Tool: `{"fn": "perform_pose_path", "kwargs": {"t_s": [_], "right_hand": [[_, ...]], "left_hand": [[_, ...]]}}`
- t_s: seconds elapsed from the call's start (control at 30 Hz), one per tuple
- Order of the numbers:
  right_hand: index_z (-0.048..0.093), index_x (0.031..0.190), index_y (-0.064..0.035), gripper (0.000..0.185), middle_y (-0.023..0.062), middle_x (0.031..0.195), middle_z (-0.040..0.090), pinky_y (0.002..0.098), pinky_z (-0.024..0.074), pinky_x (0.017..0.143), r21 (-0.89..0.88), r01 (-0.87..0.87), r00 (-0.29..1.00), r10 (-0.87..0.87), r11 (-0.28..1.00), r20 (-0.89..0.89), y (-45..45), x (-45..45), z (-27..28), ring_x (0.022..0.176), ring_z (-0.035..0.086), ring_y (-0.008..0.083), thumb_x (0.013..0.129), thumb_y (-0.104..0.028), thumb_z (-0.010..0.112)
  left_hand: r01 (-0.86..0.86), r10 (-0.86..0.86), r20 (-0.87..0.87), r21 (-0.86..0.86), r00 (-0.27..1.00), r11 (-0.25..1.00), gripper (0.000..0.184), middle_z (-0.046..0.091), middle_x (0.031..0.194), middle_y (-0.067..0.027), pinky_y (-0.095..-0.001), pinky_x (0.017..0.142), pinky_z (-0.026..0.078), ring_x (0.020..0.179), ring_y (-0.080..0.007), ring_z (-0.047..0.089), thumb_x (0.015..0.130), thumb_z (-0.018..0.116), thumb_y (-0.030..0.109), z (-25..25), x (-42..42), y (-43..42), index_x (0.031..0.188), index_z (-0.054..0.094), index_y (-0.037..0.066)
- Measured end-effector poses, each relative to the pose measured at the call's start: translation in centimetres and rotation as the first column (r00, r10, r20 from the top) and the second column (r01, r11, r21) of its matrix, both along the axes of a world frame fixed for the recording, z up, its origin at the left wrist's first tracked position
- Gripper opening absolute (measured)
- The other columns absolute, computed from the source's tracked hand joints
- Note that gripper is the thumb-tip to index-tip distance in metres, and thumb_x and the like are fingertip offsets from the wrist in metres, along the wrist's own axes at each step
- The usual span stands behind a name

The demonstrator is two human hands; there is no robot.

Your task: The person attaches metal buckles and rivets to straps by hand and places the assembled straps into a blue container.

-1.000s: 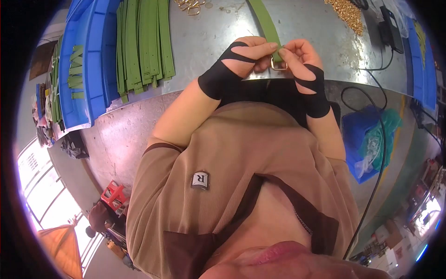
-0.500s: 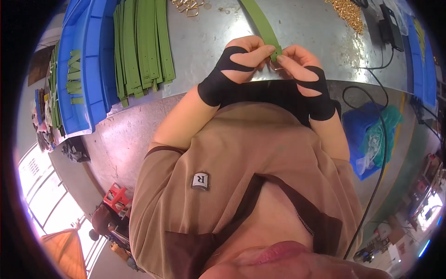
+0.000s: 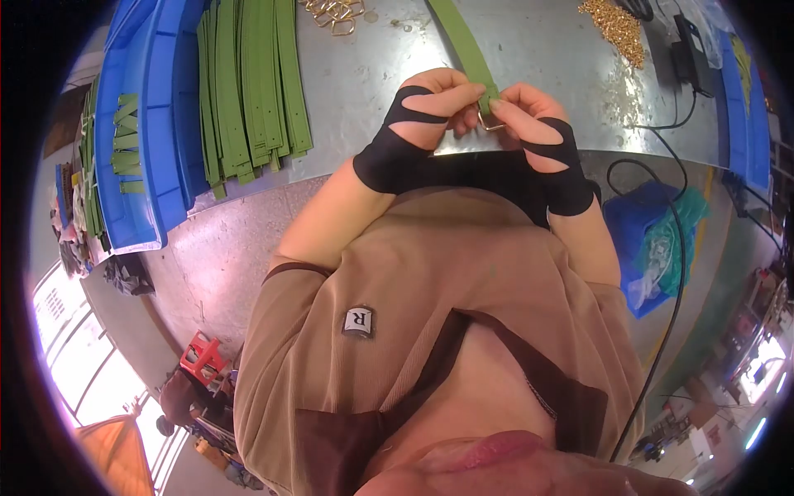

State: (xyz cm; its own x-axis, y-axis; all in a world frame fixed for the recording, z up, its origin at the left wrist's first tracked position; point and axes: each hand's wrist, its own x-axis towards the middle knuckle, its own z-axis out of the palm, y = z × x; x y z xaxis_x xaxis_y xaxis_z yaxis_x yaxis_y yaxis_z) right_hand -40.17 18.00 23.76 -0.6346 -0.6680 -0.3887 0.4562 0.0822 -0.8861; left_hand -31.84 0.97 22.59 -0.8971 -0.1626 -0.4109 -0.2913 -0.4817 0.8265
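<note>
A green strap (image 3: 463,45) runs down from the top edge to between both hands, a gold-coloured metal ring (image 3: 491,124) at its lower end. My left hand (image 3: 434,106) pinches the strap from its left side, thumb on top near the strap's end. On the other side, my right hand (image 3: 533,120) grips the same end, its thumb beside the ring. Both hands wear black wrist supports. The fingertips beneath the strap are partly hidden.
Many green straps (image 3: 252,91) lie on the metal table (image 3: 380,83) beside a blue bin (image 3: 174,124). Metal rings (image 3: 337,15) and small gold pieces (image 3: 616,31) are near the top. A black cable (image 3: 680,256) hangs at the right.
The ring was well exposed below the strap, then mostly covered, and now shows again at a tilt. Both hands stay close together on the strap's end, only slightly shifted.
</note>
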Motion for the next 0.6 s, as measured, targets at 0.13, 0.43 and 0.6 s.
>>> {"fn": "perform_pose_path", "kwargs": {"t_s": [0.13, 0.43, 0.6], "right_hand": [[0.063, 0.087, -0.0021, 0.013, -0.0013, 0.078, 0.063, 0.0190, 0.0350, 0.058, 0.008, -0.002, 1.000, 0.002, 1.000, -0.027, -0.2, 0.2, -0.2, 0.066, 0.050, 0.0028, 0.092, -0.013, 0.068], [0.063, 0.085, -0.0048, 0.011, -0.0032, 0.075, 0.062, 0.0191, 0.0330, 0.056, 0.071, 0.004, 0.994, 0.004, 0.997, -0.112, -0.2, -0.5, -0.3, 0.064, 0.048, 0.0016, 0.091, -0.012, 0.068], [0.062, 0.086, -0.0035, 0.010, -0.0025, 0.076, 0.063, 0.0193, 0.0375, 0.060, 0.022, 0.017, 0.998, -0.016, 1.000, -0.065, -0.7, -0.6, -0.2, 0.066, 0.051, 0.0033, 0.091, -0.011, 0.067]], "left_hand": [[0.059, -0.059, 0.009, -0.116, 0.998, 0.992, 0.018, 0.063, 0.072, -0.0045, -0.0240, 0.059, 0.042, 0.063, -0.0107, 0.055, 0.092, 0.068, 0.016, 1.3, 0.2, -0.3, 0.087, 0.065, -0.002], [0.045, -0.046, 0.039, 0.026, 0.998, 0.999, 0.017, 0.060, 0.072, -0.0039, -0.0254, 0.059, 0.041, 0.061, -0.0116, 0.052, 0.091, 0.066, 0.014, 0.2, -0.4, -0.2, 0.084, 0.062, -0.001], [0.021, -0.021, -0.010, -0.037, 1.000, 0.999, 0.018, 0.060, 0.072, -0.0039, -0.0248, 0.061, 0.041, 0.064, -0.0118, 0.053, 0.094, 0.062, 0.015, 1.0, -0.6, -0.1, 0.088, 0.062, -0.002]]}}
